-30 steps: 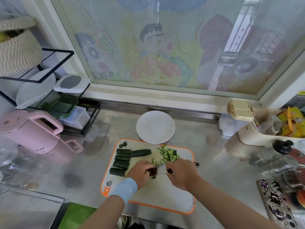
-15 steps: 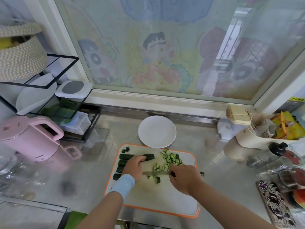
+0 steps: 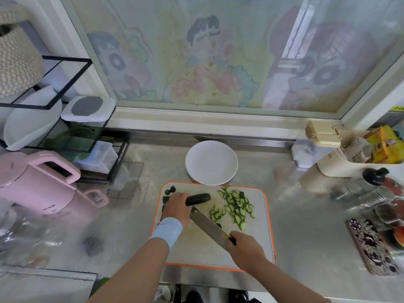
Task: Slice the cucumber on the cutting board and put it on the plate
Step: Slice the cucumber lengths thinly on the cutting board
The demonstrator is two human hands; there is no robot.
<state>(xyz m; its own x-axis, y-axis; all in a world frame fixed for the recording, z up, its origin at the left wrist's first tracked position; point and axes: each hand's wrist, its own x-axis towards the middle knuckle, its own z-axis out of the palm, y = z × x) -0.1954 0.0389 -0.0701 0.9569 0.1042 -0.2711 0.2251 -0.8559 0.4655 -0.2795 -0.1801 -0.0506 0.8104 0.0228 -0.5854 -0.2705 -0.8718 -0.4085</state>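
Observation:
An orange-rimmed cutting board (image 3: pixel 251 243) lies on the steel counter. My left hand (image 3: pixel 177 206) grips a dark green cucumber piece (image 3: pixel 200 198) at the board's far left; more cucumber pieces are mostly hidden under the hand. Two small end bits (image 3: pixel 171 190) lie at the far left corner. My right hand (image 3: pixel 244 246) holds a knife (image 3: pixel 206 223), its blade angled up-left toward the left hand. A heap of thin cucumber slices (image 3: pixel 236 204) lies on the board's far right part. The white plate (image 3: pixel 211 162) stands empty just behind the board.
A pink kettle (image 3: pixel 41 182) and a black wire rack (image 3: pixel 65 127) stand at the left. A cream bin (image 3: pixel 354 154), jars (image 3: pixel 376 189) and a patterned phone (image 3: pixel 371 246) sit at the right. The counter's front edge runs just below the board.
My left hand moved to the far left and closed on a long cucumber piece. The knife swung from lying across the board to pointing up-left, and my right hand drew back toward me.

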